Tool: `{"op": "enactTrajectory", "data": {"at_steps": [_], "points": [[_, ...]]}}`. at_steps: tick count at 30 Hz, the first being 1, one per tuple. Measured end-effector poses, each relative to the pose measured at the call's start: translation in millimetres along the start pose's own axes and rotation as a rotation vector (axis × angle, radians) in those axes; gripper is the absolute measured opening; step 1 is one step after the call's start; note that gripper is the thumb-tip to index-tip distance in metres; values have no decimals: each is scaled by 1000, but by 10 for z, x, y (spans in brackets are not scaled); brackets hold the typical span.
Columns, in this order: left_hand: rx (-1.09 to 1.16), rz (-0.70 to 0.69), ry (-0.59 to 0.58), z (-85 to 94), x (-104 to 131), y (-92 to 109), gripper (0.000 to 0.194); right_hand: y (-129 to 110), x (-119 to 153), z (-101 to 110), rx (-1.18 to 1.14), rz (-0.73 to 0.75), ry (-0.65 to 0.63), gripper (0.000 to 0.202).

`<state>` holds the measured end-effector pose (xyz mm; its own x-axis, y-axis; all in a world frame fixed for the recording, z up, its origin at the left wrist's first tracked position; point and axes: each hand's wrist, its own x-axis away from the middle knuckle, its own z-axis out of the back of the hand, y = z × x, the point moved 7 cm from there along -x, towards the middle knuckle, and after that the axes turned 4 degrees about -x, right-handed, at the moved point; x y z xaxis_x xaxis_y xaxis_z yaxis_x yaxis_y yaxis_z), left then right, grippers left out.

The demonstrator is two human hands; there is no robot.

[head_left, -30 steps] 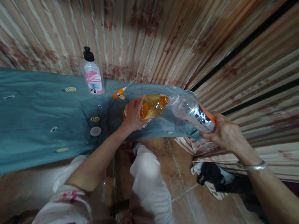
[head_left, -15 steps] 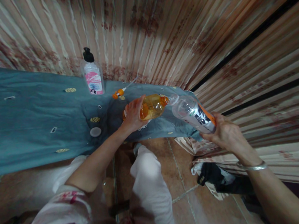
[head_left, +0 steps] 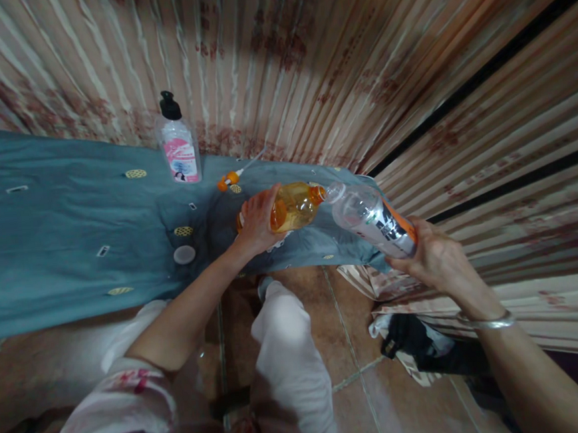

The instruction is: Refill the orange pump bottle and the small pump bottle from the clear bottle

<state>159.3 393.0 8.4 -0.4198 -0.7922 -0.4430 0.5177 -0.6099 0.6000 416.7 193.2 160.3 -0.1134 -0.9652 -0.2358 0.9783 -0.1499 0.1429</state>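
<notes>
My left hand is wrapped round an orange-tinted bottle, which lies tilted on its side with its neck to the right. Closed on the lower end of a clear plastic bottle with an orange and black label is my right hand. The two bottle mouths meet or nearly meet; whether they touch I cannot tell. Behind my left hand, an orange pump top with a thin pale tube lies on the blue-green cloth. A round white cap rests left of my left forearm.
A clear bottle with a pink label and black cap stands at the back of the cloth. Pleated, patterned curtains hang behind and to the right. Dark and white fabric lies on the tiled floor at the right.
</notes>
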Motion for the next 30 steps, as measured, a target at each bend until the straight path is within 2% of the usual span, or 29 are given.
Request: {"op": "enactTrajectory", "data": {"at_steps": [14,30], "points": [[-29,-5,8,-11,3,0,115,7,1,-3,12,-11,0,78],[-29,-13,-2,-19,1,-10,115,4,19,-1,22,8,10,74]]}}
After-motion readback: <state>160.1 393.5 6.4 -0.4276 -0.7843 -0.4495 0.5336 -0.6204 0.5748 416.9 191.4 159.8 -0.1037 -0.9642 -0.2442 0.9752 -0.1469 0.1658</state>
